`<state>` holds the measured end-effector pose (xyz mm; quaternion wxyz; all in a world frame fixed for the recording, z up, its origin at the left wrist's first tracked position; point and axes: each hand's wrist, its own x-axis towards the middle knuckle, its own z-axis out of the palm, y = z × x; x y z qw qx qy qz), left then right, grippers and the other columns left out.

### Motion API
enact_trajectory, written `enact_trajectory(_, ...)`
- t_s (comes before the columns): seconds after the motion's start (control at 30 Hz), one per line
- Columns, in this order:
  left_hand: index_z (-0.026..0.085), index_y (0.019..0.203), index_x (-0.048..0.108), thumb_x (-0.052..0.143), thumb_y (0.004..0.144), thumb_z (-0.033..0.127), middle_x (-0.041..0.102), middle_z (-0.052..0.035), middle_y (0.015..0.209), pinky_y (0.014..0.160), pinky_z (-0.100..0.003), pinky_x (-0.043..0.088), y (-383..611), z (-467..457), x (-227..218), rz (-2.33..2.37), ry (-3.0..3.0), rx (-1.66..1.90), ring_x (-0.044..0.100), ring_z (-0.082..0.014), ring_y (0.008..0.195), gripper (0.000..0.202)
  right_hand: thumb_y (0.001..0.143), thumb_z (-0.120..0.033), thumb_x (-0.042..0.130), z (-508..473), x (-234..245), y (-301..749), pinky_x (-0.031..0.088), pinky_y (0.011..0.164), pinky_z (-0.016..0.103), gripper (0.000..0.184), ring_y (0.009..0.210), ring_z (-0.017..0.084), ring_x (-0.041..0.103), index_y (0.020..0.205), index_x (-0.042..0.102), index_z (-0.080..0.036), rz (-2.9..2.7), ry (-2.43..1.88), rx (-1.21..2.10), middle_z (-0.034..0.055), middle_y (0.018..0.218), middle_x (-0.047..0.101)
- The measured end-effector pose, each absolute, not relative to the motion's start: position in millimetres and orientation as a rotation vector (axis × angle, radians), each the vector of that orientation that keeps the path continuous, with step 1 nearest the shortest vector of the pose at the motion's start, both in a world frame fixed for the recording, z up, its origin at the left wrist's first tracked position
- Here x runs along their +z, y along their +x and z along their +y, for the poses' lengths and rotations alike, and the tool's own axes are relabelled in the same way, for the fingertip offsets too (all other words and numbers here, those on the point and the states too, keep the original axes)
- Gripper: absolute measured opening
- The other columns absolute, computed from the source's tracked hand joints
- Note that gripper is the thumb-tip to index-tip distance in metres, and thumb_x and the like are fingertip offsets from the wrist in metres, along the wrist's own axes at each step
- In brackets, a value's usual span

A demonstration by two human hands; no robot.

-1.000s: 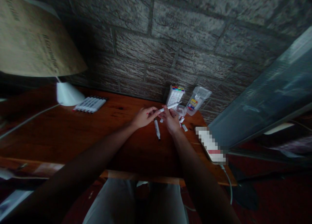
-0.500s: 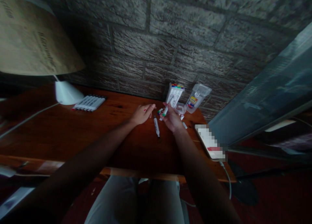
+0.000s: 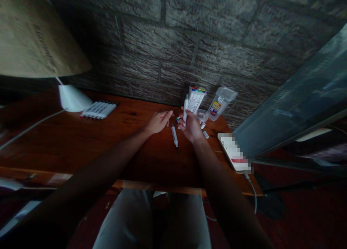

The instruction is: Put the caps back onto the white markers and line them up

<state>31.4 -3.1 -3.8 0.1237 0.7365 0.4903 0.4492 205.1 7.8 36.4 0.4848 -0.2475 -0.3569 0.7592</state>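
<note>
The right hand (image 3: 191,126) has its grip closed around a slim white marker with a greyish tip (image 3: 185,108), which it holds nearly upright, tip up, in front of an upright white pack of markers with multicoloured ends and a printed label (image 3: 196,99). The left hand (image 3: 158,121) is near the brown wooden tabletop (image 3: 149,162), well apart from the held marker; its grip is loose, fingers stretched out and nothing visible in it, and a small red mark shows on its back.

Between the hands and nearer the person, a white marker with dark ends and dark lettering (image 3: 175,136) lies on the tabletop. Small white pieces, one with a green end (image 3: 206,134), lie just beside the right hand; others are partly hidden by its fingers.

Behind that hand sits a low clear plastic piece (image 3: 202,115), and to its right stands a tall clear plastic case with a yellow, red and blue label (image 3: 219,104). Toward the left, a row of white markers with dark lettering (image 3: 99,110) lies side by side, next to a white cone-shaped lamp base (image 3: 72,98).
</note>
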Motion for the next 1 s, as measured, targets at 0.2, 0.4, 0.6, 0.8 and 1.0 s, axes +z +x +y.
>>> enact_trajectory(0.2, 0.017, 0.101, 0.073, 0.028, 0.106, 0.055, 0.065, 0.0005, 0.059, 0.071, -0.027, 0.048, 31.4, -5.3, -1.0, 1.437, 2.119, 1.259, 0.066, -0.0147, 0.062, 0.059, 0.09, -0.059, 0.065, 8.9, 30.1, 205.8, 0.012, 0.04, 0.021, 0.039, 0.044, 0.004, 0.024, 0.104, 0.064, -0.023, -1.034, -0.622, 1.676, -0.0089, 0.062, 0.043)
enact_trajectory(0.4, 0.017, 0.097, 0.073, 0.027, 0.106, 0.057, 0.065, 0.0002, 0.059, 0.071, -0.027, 0.049, 32.2, -5.1, -1.5, 1.439, 2.108, 1.273, 0.065, -0.0148, 0.061, 0.062, 0.085, -0.054, 0.073, 6.2, 28.8, 206.9, 0.01, 0.038, 0.022, 0.041, 0.044, 0.003, 0.021, 0.111, 0.069, -0.023, -1.086, -0.633, 1.673, -0.0084, 0.065, 0.049)
enact_trajectory(0.6, 0.018, 0.096, 0.073, 0.026, 0.105, 0.06, 0.065, 0.0004, 0.058, 0.07, -0.026, 0.049, 33.4, -5.2, -1.2, 1.453, 2.108, 1.265, 0.065, -0.0148, 0.06, 0.063, 0.087, -0.048, 0.073, 2.8, 31.9, 206.3, 0.01, 0.038, 0.022, 0.035, 0.045, 0.004, 0.022, 0.113, 0.069, -0.025, -1.09, -0.676, 1.664, -0.0089, 0.065, 0.046)
enact_trajectory(0.8, 0.017, 0.093, 0.073, 0.027, 0.106, 0.06, 0.065, -0.0005, 0.058, 0.069, -0.026, 0.049, 33.6, -6.5, 0.7, 1.434, 2.127, 1.273, 0.065, -0.0148, 0.059, 0.064, 0.08, -0.048, 0.08, 3.3, 30.7, 206.0, 0.009, 0.038, 0.019, 0.037, 0.046, 0.002, 0.027, 0.104, 0.07, -0.022, -1.097, -0.655, 1.709, -0.0079, 0.068, 0.049)
enact_trajectory(1.0, 0.018, 0.085, 0.07, 0.024, 0.105, 0.062, 0.065, -0.0008, 0.058, 0.07, -0.026, 0.048, 33.4, -6.2, 0.5, 1.425, 2.133, 1.281, 0.063, -0.0146, 0.06, 0.067, 0.076, -0.058, 0.08, 3.5, 27.1, 204.9, 0.006, 0.038, 0.021, 0.044, 0.044, 0.002, 0.023, 0.097, 0.072, -0.02, -1.14, -0.717, 1.703, -0.0084, 0.064, 0.048)
